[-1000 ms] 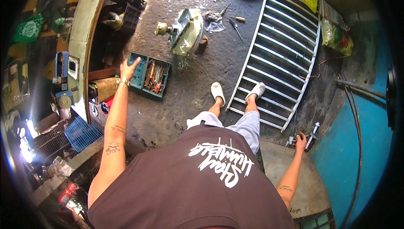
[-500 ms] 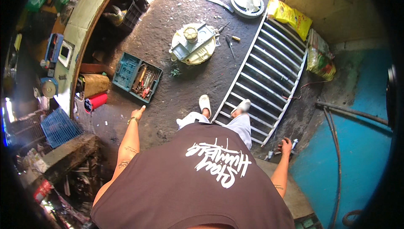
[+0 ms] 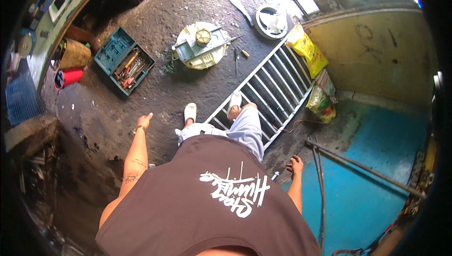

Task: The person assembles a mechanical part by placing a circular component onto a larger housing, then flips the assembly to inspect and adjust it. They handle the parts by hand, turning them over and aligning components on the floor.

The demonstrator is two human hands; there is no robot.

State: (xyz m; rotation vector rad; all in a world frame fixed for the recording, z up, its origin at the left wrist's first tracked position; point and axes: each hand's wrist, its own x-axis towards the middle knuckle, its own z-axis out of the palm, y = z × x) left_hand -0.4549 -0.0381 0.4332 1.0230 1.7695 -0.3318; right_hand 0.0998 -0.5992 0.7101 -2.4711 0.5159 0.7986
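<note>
My left hand [image 3: 145, 121] hangs at my left side with a finger stretched out, and nothing shows in it. Nearest to it is a teal toolbox [image 3: 113, 48], lid open, full of hand tools [image 3: 131, 69]. On my right, my right hand [image 3: 295, 165] hangs with its fingers apart and holds nothing, above the edge of a blue panel [image 3: 358, 185]. Farther ahead on the ground lies a round cream plastic part [image 3: 207, 62] with a grey plate [image 3: 186, 52] and a yellowish cylinder [image 3: 203, 37] on it. Beside it lie a dark-handled screwdriver [image 3: 236, 54] and a yellow-handled one [image 3: 245, 53].
A white metal grille [image 3: 265, 73] lies by my feet. Beyond are a grey ring-shaped part [image 3: 260, 26], a yellow sack [image 3: 306, 51] and a filled green bag [image 3: 322, 103]. Metal bars [image 3: 367, 166] cross the blue panel. At left are a red container [image 3: 70, 77] and a blue rack [image 3: 22, 97].
My view has turned and shifted rightward, so the toolbox and plastic part sit farther left. My right foot has stepped forward over the grille. Both hands remain at my sides without anything in them.
</note>
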